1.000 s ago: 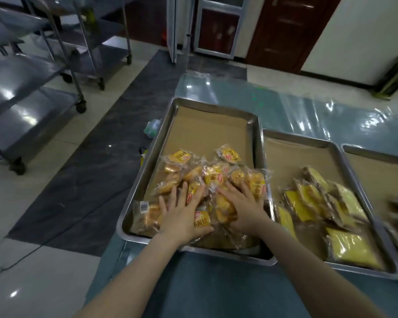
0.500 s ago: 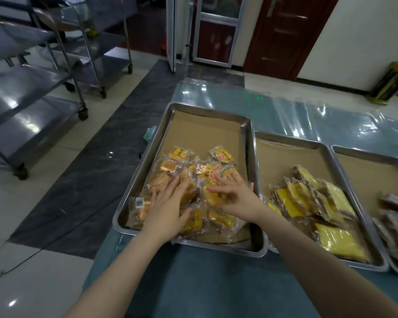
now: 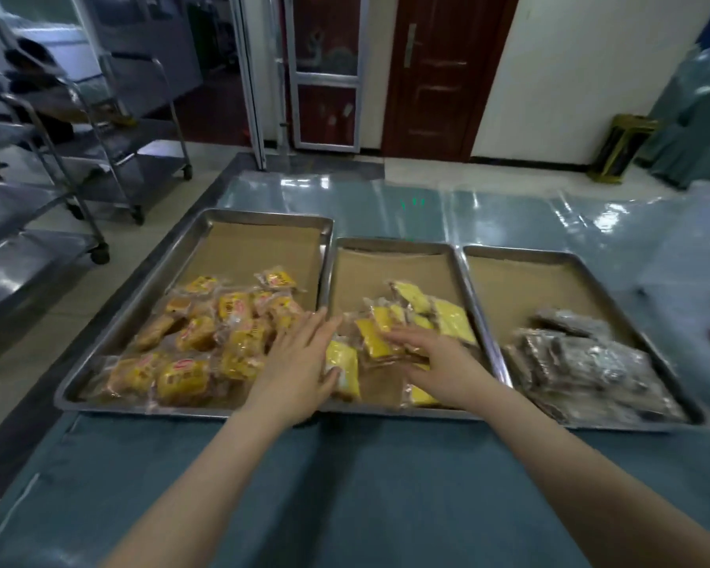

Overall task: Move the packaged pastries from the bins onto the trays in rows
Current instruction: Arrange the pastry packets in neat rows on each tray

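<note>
Three steel trays lined with brown paper stand side by side. The left tray holds a heap of orange packaged pastries. Bright yellow packaged pastries lie piled in the middle tray. Dark wrapped pastries fill the near part of the right tray. My left hand hovers flat over the rim between the left and middle trays, fingers straight, thumb against a yellow packet. My right hand lies with spread fingers on the yellow packets. Neither hand grips anything.
The trays sit on a teal table covered at the back with clear plastic film. Steel wheeled racks stand on the floor to the left. A yellow bin stands by the far wall.
Both hands have left the orange pastries in the left tray and moved right to the middle tray's yellow packets. The view has swung right, showing the third tray fully.
</note>
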### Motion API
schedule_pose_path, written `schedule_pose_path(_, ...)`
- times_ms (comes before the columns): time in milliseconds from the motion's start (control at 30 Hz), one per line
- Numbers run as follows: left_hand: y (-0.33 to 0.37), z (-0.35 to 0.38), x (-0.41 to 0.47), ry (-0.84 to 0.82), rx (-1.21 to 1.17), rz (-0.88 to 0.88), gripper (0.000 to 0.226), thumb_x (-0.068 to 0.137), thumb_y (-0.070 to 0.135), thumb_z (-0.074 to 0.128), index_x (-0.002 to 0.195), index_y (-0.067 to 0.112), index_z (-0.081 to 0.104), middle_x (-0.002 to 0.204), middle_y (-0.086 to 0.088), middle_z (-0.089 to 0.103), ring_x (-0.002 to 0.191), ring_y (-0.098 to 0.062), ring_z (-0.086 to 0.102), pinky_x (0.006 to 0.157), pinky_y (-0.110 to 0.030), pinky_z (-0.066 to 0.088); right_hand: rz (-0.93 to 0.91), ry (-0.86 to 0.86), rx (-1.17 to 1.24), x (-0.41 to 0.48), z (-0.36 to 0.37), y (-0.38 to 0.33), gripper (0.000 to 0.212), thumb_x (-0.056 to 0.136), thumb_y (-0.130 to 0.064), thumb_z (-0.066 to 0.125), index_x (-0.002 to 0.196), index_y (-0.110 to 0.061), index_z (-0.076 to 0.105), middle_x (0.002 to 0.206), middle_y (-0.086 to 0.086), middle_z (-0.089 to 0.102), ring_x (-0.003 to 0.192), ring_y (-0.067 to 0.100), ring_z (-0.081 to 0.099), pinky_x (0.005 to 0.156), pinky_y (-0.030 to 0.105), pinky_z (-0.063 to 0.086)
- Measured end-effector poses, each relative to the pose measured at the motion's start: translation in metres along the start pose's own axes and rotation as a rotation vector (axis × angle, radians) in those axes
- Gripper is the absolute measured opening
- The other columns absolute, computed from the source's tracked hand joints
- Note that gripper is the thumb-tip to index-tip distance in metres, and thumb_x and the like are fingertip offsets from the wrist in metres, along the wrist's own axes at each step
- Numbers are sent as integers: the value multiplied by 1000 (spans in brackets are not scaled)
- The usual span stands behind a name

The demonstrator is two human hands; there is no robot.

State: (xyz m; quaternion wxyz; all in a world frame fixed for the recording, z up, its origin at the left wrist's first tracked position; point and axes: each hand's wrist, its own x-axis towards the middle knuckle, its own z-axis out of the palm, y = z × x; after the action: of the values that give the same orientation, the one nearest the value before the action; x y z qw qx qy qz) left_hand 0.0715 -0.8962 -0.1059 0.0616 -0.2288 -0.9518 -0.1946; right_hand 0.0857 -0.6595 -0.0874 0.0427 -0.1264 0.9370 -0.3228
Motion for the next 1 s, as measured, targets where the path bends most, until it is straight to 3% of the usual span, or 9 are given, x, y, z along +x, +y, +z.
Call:
schedule_pose_path(67, 44, 11, 11, -28, 63, 55, 66, 91, 35, 50, 147, 31, 17, 155, 7, 20, 143, -14, 9, 116, -41, 2, 32, 27, 3, -30, -31, 27, 50, 84, -11, 61, 130, -31, 56, 131, -16, 51, 128, 8, 44, 98, 6, 29)
schedule_pose_path(133, 84, 14, 26, -37, 91, 88, 60, 91, 37, 49, 145, 32, 24, 152, 9, 26, 142, -13, 15, 115, -46, 7, 75, 90, -29, -52, -59, 51, 46, 84, -13, 60, 126, -33, 58, 126, -17, 56, 119, 7, 50, 84, 1, 30)
schedule_pose_path(333, 170, 5, 83, 0, 93, 170, 53, 92, 39, 48, 141, 31, 32, 144, 9, 40, 132, -13, 33, 112, -38, 19, 99, 216, -59, -74, -136, 97, 41, 86, -14, 58, 122, -33, 60, 126, -14, 59, 114, 5, 53, 100, 26, 41)
schedule_pose_path(467, 214, -5, 132, 112, 82, 251, 48, 92, 37, 49, 138, 29, 40, 136, 8, 50, 121, -14, 46, 96, -30, 38, 93, 240, -65, -71, -188, 118, 38, 87, -18, 59, 121, -34, 60, 123, -21, 57, 113, -3, 48, 101, 23, 37)
schedule_pose_path(600, 252, 1, 182, 178, 38, 301, 44, 92, 37, 47, 135, 30, 44, 132, 10, 53, 118, -13, 49, 91, -30, 41, 93, 295, -229, -79, -238, 148, 34, 87, -23, 60, 119, -33, 62, 120, -19, 60, 111, -1, 51, 93, 15, 36)
schedule_pose_path(767, 307, 33, 233, 141, -32, 347, 42, 92, 36, 48, 133, 29, 47, 132, 10, 54, 118, -13, 50, 95, -30, 40, 106, 264, -520, -101, -305, 204, 34, 89, -27, 54, 123, -29, 60, 124, -7, 61, 116, 14, 51, 97, 31, 41)
schedule_pose_path(900, 366, 70, 262, 109, -46, 351, 41, 91, 37, 48, 131, 31, 48, 130, 12, 54, 118, -12, 49, 93, -29, 39, 104, 253, -638, -128, -357, 261, 32, 90, -28, 53, 121, -29, 61, 125, -11, 60, 119, 12, 49, 98, 24, 35)
schedule_pose_path(1000, 421, 102, 282, 130, -71, 351, 38, 88, 30, 56, 125, 25, 56, 124, 5, 60, 113, -20, 54, 93, -33, 43, 66, 240, -675, -148, -400, 312, 31, 91, -28, 54, 121, -29, 62, 126, -11, 60, 120, 12, 49, 98, 27, 38)
